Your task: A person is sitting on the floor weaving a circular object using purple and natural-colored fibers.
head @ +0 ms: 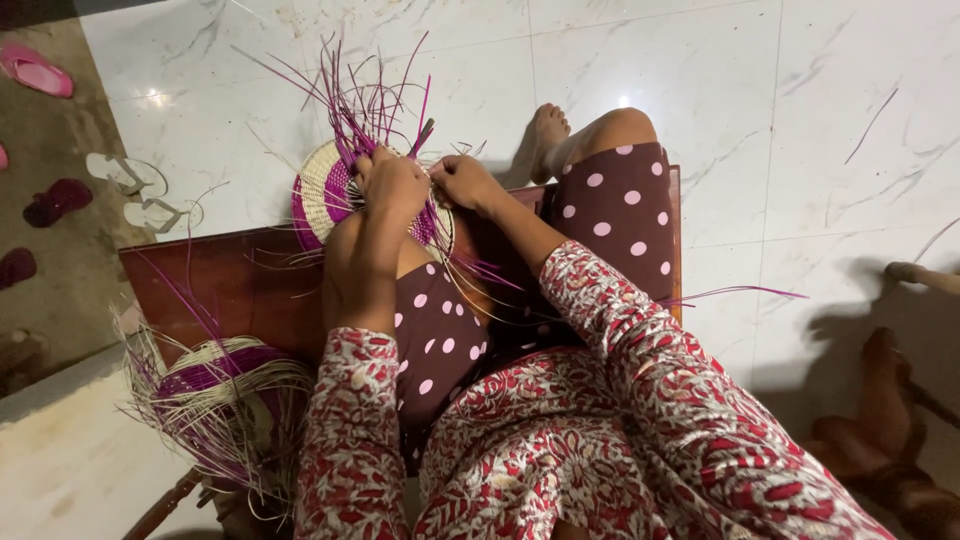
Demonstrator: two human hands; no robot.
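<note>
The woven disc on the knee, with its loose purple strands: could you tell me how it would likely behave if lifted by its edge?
The woven disc looks thin and tightly plaited, so probably light and only slightly bendy. Its loose strands fan out unsupported and would likely flop and snag. Both the left hand and right hand rest on it, suggesting it shifts easily.

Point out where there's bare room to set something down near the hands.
Bare white floor lies right of the foot and beyond the woven disc. Crowded: the wooden seat beside the strand bundle, and under both hands.
</note>
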